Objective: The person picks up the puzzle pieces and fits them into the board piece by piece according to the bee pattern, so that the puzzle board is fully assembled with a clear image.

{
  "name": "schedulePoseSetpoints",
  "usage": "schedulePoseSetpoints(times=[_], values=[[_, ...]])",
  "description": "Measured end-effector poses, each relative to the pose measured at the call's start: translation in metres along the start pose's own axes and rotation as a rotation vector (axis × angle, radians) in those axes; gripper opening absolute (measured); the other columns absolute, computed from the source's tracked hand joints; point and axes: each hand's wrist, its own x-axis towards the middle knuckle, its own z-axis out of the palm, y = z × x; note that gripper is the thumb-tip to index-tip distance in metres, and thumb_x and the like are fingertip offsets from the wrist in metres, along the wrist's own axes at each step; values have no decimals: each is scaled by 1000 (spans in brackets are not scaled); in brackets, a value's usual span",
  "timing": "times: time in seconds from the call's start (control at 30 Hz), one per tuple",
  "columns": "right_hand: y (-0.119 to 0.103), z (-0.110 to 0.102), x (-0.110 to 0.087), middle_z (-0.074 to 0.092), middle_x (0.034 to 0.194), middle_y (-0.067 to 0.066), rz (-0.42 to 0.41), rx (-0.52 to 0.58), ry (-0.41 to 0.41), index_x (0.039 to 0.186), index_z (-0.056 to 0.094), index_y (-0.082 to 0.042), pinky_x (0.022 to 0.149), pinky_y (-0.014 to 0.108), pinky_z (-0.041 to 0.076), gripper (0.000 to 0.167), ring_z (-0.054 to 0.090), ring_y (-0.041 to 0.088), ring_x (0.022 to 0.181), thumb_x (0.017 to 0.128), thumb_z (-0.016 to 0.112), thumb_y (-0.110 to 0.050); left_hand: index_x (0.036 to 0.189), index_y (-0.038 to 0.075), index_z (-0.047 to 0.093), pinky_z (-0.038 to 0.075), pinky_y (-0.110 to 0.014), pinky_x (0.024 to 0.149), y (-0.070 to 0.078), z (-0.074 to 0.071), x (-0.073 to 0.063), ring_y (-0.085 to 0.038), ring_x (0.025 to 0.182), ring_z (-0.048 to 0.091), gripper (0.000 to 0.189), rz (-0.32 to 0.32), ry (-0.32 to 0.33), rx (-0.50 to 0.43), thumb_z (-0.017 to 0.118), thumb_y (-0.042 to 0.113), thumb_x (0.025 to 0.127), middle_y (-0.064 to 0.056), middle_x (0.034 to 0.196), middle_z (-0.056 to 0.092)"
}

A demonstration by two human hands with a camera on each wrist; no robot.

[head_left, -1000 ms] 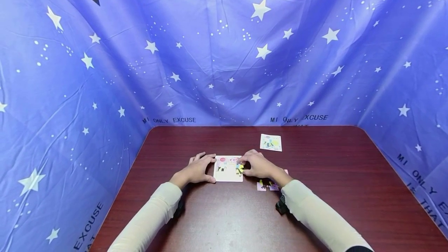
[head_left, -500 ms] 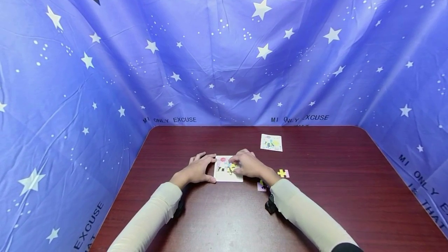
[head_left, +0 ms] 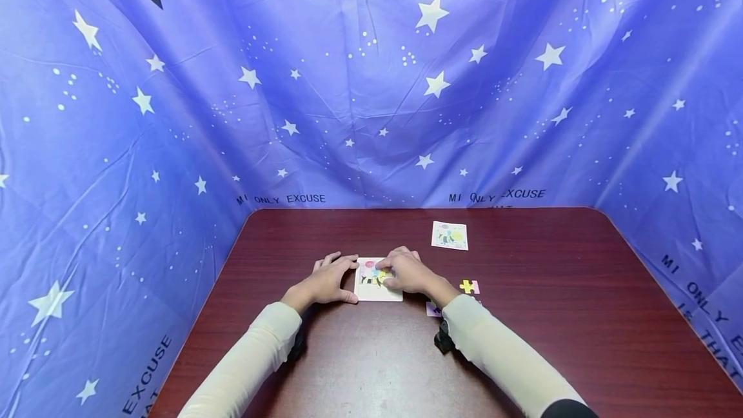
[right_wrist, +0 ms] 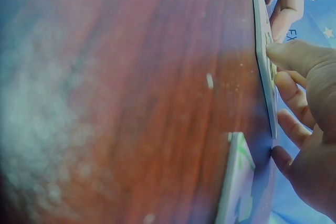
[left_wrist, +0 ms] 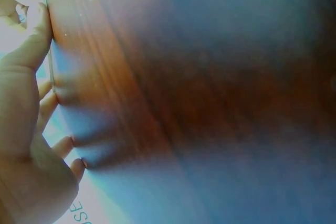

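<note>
Right grip seems to pinch a yellow-and-black puzzle piece between thumb and forefinger, over the middle of the white board; whether the piece touches the board cannot be told. Left grip is not clenched: its fingers and thumb rest spread along the board's left edge, apparently steadying it. For a clean fit, it should help to hold that side braced, line the knobs up with the neighbouring picture before pushing, and press straight down with a fingertip, since a sideways shove could unseat whatever lies alongside. Counting: two grips, one board flat on the one bench between them, and one picture card farther off to the right. Near the right sleeve lie at least two loose bits, a yellow-and-pink piece and a purplish piece; the arm may hide more. Pieces on the board are too small and covered to count.
</note>
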Motion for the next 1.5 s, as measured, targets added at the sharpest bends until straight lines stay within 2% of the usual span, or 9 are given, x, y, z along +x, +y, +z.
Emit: schedulePoseSetpoints(times=[0.37,0.7,1.03,1.23,1.5], values=[[1,1,0,69,109,-1,-14,-20,-37,127,73,-22,89,45,37,45,52,28,119,83,76,-30,144,16,53,26,-66,112,1,0,-1,-46,150,28,84,0,1,-4,84,54,76,-6,162,42],[2,1,0,70,108,-1,-19,-4,-25,126,74,-22,90,47,38,42,53,29,120,87,75,-37,144,16,53,26,-65,112,2,0,-1,-45,151,27,84,-7,-1,-3,84,54,76,-5,162,42],[-1,4,1,71,103,-1,-41,-52,22,124,75,-22,87,44,40,45,56,26,114,83,80,-40,143,18,54,26,-66,112,3,0,-1,-46,150,28,83,-3,3,6,84,54,75,-4,162,42],[-2,5,0,70,101,-2,-40,-71,17,124,75,-21,86,44,40,40,56,26,113,87,77,-37,143,16,54,27,-67,110,2,0,-2,-47,149,29,83,11,5,-10,84,54,76,-7,161,43],[-1,2,0,67,94,-4,-88,-119,32,124,75,-23,84,43,42,38,57,27,111,88,76,-34,144,17,53,26,-66,112,2,0,-1,-45,150,28,83,4,2,9,83,55,76,-5,162,42]])
